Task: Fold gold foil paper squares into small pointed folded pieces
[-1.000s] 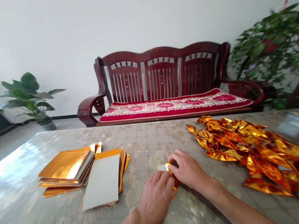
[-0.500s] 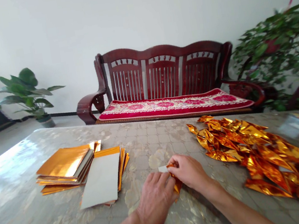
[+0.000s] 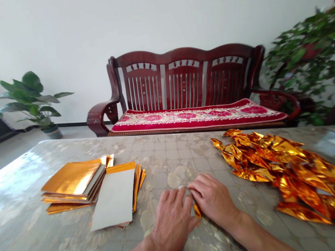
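Two hands (image 3: 172, 215) (image 3: 213, 198) clamp fingers (image 3: 187, 205) on foil paper (image 3: 197, 211) atop a flowered table (image 3: 171, 150), before a wooden bench (image 3: 184, 71).

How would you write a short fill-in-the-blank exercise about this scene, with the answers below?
The heap of foil pieces lies to the ____ of the right hand.
Between the left hand and the gold-topped stack lies a stack with a mostly ____ top.
The wooden bench has a back divided into ____ panels.
Missing words: right; gray; three.
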The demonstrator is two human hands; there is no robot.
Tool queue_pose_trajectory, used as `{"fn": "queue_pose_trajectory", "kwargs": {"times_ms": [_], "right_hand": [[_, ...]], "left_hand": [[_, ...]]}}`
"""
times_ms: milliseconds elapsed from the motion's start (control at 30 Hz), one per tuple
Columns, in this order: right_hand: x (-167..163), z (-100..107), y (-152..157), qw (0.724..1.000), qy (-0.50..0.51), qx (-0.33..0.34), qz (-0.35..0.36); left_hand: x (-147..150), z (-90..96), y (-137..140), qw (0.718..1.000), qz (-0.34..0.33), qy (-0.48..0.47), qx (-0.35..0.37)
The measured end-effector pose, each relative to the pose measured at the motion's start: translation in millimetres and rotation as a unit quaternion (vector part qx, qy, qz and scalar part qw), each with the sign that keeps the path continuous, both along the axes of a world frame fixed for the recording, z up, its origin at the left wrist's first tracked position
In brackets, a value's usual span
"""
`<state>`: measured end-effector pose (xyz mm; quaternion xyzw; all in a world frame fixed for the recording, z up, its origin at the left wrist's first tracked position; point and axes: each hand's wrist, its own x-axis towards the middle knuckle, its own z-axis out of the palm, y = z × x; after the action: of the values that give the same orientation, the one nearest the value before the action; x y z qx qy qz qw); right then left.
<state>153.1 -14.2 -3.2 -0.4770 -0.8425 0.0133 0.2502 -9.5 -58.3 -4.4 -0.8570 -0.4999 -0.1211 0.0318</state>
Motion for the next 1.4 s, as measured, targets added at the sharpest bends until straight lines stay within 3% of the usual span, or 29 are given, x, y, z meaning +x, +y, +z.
{"fn": "queue_pose_trajectory", "kwargs": {"times_ms": [500, 1400], "right_hand": [[-0.1, -0.1, -5.8, 0.993, -0.069, 0.088, 0.039], [-1.8, 4.4, -7.4, 0.988, -0.1, 0.099, 0.069]], "left_hand": [[-2.5, 1.6, -0.6, 1.0, 0.011, 0.005, 0.0], [-2.3, -2.8, 0.2, 1.0, 0.015, -0.001, 0.016]]}}
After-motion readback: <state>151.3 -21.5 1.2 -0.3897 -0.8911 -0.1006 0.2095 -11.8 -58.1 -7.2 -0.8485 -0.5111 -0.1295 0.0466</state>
